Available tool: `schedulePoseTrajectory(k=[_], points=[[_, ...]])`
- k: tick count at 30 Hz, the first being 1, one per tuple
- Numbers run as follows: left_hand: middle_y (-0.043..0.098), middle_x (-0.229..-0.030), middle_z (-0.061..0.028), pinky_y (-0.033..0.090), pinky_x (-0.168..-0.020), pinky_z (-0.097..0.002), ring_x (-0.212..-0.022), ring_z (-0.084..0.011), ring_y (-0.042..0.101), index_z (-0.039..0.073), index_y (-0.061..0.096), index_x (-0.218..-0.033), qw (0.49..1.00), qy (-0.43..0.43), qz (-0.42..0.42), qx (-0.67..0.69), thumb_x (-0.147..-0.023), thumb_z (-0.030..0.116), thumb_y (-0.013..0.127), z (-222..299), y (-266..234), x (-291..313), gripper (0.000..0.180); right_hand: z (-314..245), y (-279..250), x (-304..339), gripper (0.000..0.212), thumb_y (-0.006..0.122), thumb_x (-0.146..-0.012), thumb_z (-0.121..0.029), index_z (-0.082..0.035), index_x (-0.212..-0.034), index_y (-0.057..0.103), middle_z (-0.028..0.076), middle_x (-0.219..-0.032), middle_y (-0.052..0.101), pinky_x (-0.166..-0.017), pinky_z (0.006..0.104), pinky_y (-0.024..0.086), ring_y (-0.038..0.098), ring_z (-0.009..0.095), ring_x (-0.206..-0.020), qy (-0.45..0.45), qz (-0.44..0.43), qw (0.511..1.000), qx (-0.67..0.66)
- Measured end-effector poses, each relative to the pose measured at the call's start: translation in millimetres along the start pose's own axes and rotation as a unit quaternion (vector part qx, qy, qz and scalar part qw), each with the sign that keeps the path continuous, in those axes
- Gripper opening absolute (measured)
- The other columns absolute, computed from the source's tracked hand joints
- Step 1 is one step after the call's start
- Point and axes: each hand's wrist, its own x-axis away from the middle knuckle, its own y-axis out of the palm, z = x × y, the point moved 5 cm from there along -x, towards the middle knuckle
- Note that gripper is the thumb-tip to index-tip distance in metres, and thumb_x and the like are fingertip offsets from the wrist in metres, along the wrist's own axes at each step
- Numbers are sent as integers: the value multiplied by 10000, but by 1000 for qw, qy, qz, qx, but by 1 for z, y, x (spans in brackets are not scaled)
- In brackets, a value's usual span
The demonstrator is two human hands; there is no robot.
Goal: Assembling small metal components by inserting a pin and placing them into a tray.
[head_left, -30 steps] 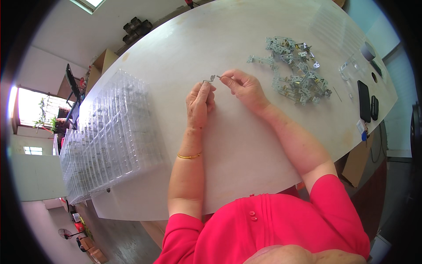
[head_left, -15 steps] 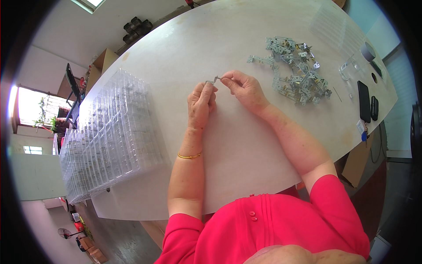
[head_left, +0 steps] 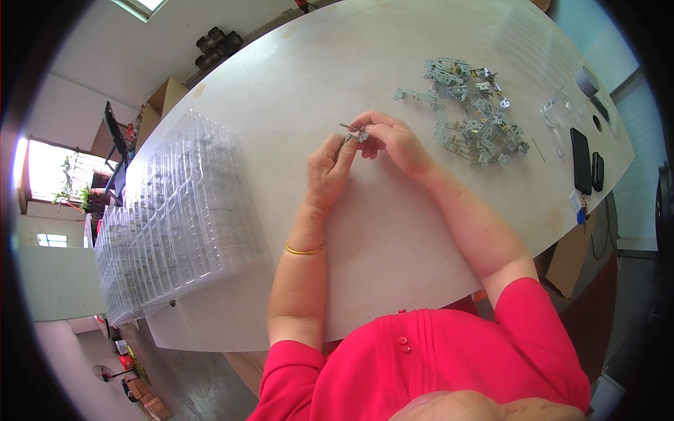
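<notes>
Above the middle of the table, my two hands meet at a small metal bracket (head_left: 360, 136). My left hand (head_left: 330, 170) is closed, thumb and fingers pinching the bracket from the left. My right hand (head_left: 394, 144) is closed against its other side, and a thin pin-like end sticks out to the left above the fingers. Whether that end is part of the bracket or a separate piece I cannot tell. To the right of my hands lies a loose heap of similar metal brackets (head_left: 484, 130), some with brass-coloured parts.
A tall stack of clear plastic trays (head_left: 203, 189) filled with parts stands on the left. On the right lie a black phone (head_left: 581, 161), a black case (head_left: 597, 172), a thin rod (head_left: 538, 149), keys with a blue tag (head_left: 581, 216) and a tape roll (head_left: 587, 82).
My left hand has moved slightly right and up, toward the right hand. The bracket has turned and now shows its flat plate, with the thin end pointing left.
</notes>
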Motion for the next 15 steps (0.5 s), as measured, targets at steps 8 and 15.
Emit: schedulePoseTrajectory(k=[8, 15], points=[[526, -625, -66, 400, -515, -304, -550, -137, 442, 16, 552, -804, 993, 66, -13, -97, -963, 172, 642, 14, 4, 2, 241, 6, -1, -3, 166, 604, -966, -197, -49, -994, 673, 13, -883, 668, -704, 248, 484, 574, 87, -754, 5, 3, 999, 47], [518, -614, -78, 405, -507, -332, -525, -185, 450, 25, 559, -822, 980, 107, 8, -165, -950, 175, 654, 16, 8, 5, 219, -3, -2, -2, 134, 638, -977, -208, -83, -1004, 678, -15, -941, 673, -800, 258, 489, 578, 77, -875, -124, 70, 987, 80]])
